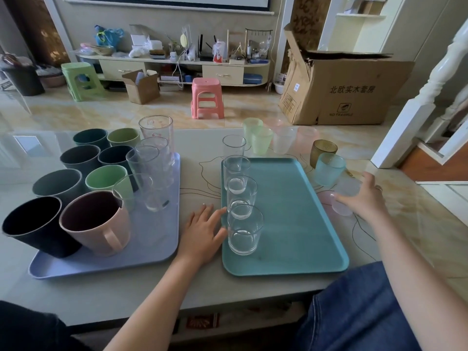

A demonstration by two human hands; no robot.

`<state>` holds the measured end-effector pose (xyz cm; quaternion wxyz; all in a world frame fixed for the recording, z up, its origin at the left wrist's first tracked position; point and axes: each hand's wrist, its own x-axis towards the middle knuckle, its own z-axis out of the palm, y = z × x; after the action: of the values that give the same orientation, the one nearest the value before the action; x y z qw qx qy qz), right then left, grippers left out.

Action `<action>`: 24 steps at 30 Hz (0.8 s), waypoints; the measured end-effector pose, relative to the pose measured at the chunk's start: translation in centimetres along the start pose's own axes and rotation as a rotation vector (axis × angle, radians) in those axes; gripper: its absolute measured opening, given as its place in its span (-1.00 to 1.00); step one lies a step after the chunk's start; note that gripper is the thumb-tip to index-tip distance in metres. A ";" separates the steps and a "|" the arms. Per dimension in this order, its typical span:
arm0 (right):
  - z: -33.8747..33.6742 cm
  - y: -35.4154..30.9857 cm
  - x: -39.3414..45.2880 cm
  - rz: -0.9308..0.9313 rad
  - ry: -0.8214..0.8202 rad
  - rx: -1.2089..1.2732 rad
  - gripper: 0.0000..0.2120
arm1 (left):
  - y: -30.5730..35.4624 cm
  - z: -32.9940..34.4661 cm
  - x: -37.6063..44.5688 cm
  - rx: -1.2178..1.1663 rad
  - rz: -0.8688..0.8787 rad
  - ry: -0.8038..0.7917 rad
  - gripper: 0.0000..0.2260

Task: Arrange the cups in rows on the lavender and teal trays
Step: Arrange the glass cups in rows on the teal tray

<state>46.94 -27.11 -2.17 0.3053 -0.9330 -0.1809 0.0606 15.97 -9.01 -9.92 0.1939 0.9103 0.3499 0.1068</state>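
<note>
The lavender tray (152, 252) on the left holds two rows of opaque mugs, such as a pink one (97, 224), and a row of clear glasses (154, 183). Along the left edge of the teal tray (293, 211) stand three clear glasses in a row, the nearest one (244, 230) by my left hand (202, 234). That hand lies flat and open on the table between the trays, fingertips at the glass. My right hand (364, 198) is closed around a frosted clear cup (345, 196) lying right of the teal tray.
Loose cups stand on the table behind and right of the teal tray: a clear glass (234, 146), green cups (260, 140), a frosted white one (283, 140), an amber one (323, 150), a light blue one (329, 168). A pink lid-like piece (326, 197) lies by my right hand.
</note>
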 end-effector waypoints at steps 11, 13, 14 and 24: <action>2.6 -5.9 -2.4 -0.492 0.073 0.313 -0.23 | 0.5 -0.6 1.3 -0.097 -0.052 0.063 -0.48; 4.2 -7.7 -1.8 -0.558 -0.038 0.296 -0.22 | 1.0 -0.5 2.6 -0.069 -0.101 0.079 -0.71; 5.0 -8.6 -1.2 -0.569 -0.076 0.281 -0.22 | 1.1 -0.4 3.2 -0.064 -0.115 0.094 -0.76; 11.2 -15.0 6.2 -0.551 -0.212 0.256 -0.17 | 0.3 0.8 7.2 -0.012 -0.256 0.098 -0.55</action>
<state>45.69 -7.37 -2.34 0.4045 -0.7913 -0.4486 0.0948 21.69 -4.52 -10.07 0.1942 0.8508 0.4713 0.1276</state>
